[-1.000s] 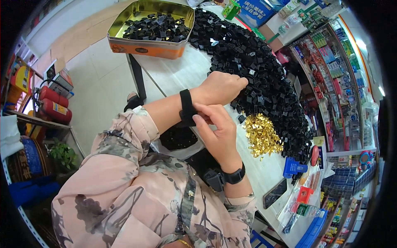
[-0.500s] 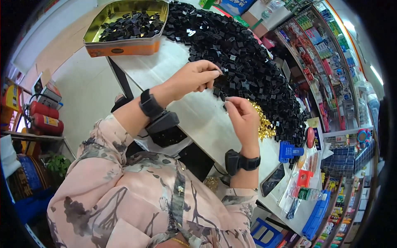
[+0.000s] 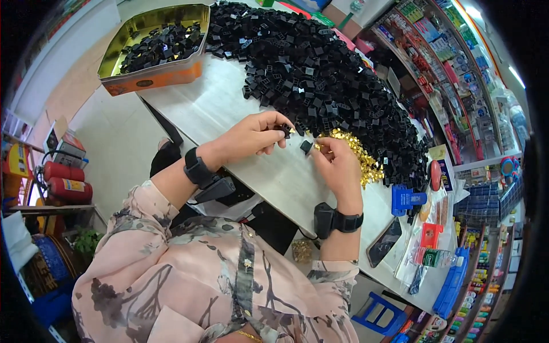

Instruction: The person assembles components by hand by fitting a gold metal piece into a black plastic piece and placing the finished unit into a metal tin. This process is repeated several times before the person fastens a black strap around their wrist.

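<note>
My left hand (image 3: 257,135) is over the white table, just short of a large heap of small black plastic pieces (image 3: 309,63). Its thumb and fingers pinch one small black piece (image 3: 285,131), with a gold glint beside it. Facing it, my right hand (image 3: 338,167) has its fingertips closed on another small black square piece (image 3: 306,147). A narrow gap separates the two pieces. Next to my right hand lies a pile of small shiny gold pieces (image 3: 366,163), against the black heap's near edge.
An orange tin with a gold inside (image 3: 150,84) stands at the far left, partly filled with black pieces. To the right lie a blue container (image 3: 405,200), a phone (image 3: 384,243) and a plastic bottle (image 3: 434,257). Stocked shelves (image 3: 434,74) rise beyond; a blue stool (image 3: 379,314) stands below.
My left hand has come down and back from the black heap, and a black piece now shows in its fingers. The right hand has stayed nearly in place, its piece more visible.
</note>
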Action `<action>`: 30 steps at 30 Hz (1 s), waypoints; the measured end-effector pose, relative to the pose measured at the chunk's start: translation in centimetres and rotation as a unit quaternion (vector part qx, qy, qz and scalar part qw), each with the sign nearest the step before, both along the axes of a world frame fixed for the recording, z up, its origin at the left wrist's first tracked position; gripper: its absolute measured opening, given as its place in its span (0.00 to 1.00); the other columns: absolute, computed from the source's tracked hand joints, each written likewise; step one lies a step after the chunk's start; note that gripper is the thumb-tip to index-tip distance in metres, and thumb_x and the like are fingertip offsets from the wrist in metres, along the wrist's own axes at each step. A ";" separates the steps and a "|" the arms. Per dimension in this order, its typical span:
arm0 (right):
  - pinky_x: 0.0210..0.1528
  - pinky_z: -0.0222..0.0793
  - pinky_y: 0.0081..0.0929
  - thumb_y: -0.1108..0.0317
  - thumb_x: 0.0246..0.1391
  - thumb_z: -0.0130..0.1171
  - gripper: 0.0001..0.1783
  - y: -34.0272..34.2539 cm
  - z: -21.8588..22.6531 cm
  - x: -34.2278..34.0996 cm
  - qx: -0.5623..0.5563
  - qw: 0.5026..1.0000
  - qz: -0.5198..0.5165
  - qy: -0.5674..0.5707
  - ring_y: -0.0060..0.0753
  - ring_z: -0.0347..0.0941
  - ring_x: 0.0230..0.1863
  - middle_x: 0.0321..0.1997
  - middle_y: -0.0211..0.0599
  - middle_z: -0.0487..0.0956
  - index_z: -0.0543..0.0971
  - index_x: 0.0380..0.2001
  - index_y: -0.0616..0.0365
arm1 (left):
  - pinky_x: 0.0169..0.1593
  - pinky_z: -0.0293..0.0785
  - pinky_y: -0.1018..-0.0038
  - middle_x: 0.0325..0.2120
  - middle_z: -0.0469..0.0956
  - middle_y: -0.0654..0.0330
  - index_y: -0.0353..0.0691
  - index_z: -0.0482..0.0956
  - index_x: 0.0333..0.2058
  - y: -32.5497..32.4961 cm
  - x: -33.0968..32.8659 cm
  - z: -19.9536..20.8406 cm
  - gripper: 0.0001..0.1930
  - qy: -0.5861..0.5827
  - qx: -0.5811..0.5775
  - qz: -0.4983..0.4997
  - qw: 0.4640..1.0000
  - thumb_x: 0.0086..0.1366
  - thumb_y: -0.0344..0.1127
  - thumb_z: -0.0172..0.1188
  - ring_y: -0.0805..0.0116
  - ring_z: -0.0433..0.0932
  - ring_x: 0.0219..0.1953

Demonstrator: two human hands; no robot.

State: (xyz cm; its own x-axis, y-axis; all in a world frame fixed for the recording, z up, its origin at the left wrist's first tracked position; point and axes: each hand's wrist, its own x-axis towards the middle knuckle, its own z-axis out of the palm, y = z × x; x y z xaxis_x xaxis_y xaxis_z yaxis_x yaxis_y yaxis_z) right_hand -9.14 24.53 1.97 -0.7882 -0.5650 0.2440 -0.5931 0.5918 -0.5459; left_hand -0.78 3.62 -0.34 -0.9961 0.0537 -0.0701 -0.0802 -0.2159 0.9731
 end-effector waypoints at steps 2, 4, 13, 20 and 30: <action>0.29 0.68 0.23 0.67 0.45 0.61 0.11 0.1 0.1 0.1 0.030 0.999 -0.001 0.014 0.28 0.73 0.25 0.25 0.34 0.75 0.79 0.34 0.59 | 0.23 0.61 0.88 0.27 0.74 0.69 0.43 0.71 0.45 0.2 -0.1 0.3 0.11 -0.002 -0.013 0.004 1.000 0.64 0.33 0.50 0.86 0.66 0.22; 0.30 0.68 0.25 0.66 0.44 0.61 0.11 0.4 0.0 0.2 0.092 0.995 -0.003 0.047 0.31 0.74 0.26 0.26 0.35 0.76 0.79 0.32 0.58 | 0.24 0.61 0.88 0.27 0.74 0.69 0.43 0.70 0.46 0.3 -0.2 0.4 0.12 -0.004 -0.021 0.002 1.000 0.64 0.33 0.49 0.86 0.66 0.22; 0.31 0.69 0.28 0.65 0.43 0.59 0.08 0.5 0.4 0.1 0.042 0.998 -0.025 -0.027 0.36 0.75 0.28 0.28 0.37 0.77 0.79 0.27 0.57 | 0.24 0.62 0.87 0.25 0.71 0.70 0.42 0.71 0.45 0.7 0.1 -0.2 0.13 0.029 -0.085 0.042 0.995 0.61 0.34 0.54 0.85 0.66 0.22; 0.28 0.68 0.23 0.66 0.46 0.59 0.09 0.7 -0.6 -0.4 0.079 0.995 -0.020 0.056 0.28 0.74 0.24 0.25 0.35 0.77 0.78 0.30 0.59 | 0.24 0.61 0.85 0.25 0.71 0.69 0.41 0.69 0.45 1.4 -0.1 -0.3 0.14 0.055 -0.126 0.051 0.989 0.60 0.33 0.55 0.85 0.65 0.22; 0.28 0.65 0.14 0.70 0.51 0.57 0.05 0.1 -0.7 -1.0 -0.162 0.969 -0.029 -0.182 0.15 0.70 0.26 0.24 0.26 0.76 0.76 0.30 0.61 | 0.25 0.63 0.84 0.26 0.72 0.68 0.38 0.72 0.44 2.8 -1.3 -1.0 0.13 0.085 -0.125 0.041 0.988 0.60 0.33 0.54 0.84 0.66 0.24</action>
State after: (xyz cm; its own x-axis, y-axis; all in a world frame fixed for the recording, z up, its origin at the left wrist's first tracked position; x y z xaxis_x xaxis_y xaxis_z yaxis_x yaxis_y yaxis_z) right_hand -10.11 24.59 1.31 -0.8834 -0.4577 0.1005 -0.2971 0.3812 -0.8754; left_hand -2.07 6.41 -1.35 -0.9949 -0.0246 0.0983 0.0974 0.0331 0.9947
